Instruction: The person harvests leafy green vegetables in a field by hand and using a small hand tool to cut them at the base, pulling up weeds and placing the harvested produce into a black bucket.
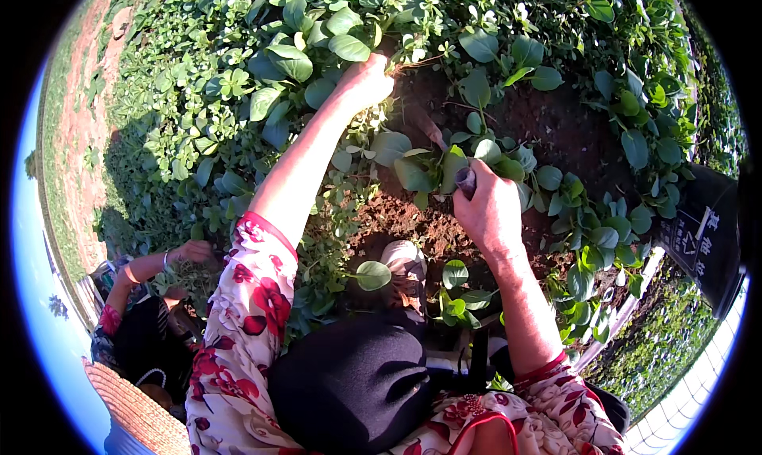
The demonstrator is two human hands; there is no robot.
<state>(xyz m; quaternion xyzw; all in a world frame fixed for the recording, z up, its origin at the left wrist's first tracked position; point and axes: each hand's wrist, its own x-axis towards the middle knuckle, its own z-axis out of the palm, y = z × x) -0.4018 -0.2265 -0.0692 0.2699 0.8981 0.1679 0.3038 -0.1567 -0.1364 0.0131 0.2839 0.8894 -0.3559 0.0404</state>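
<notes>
My left hand (370,81) is closed around the base of some green plants at the top of the view, with thin stems and roots showing beside the fingers. Below and right of it, my right hand (491,205) grips the dark round handle (465,181) of a hand tool. A worn, narrow part of the tool (430,128) appears to reach up among the leaves towards the left hand; its tip cannot be made out. Broad-leaved green plants (411,172) stand around the right hand, over loose reddish-brown soil (393,220).
A shoe (405,270) rests on the soil below my hands. At the lower left crouches another person (140,324) with hands among the plants, near a woven straw hat (134,410). A black bin (705,234) bearing writing is at the right. Dense low weeds (178,109) cover the upper left.
</notes>
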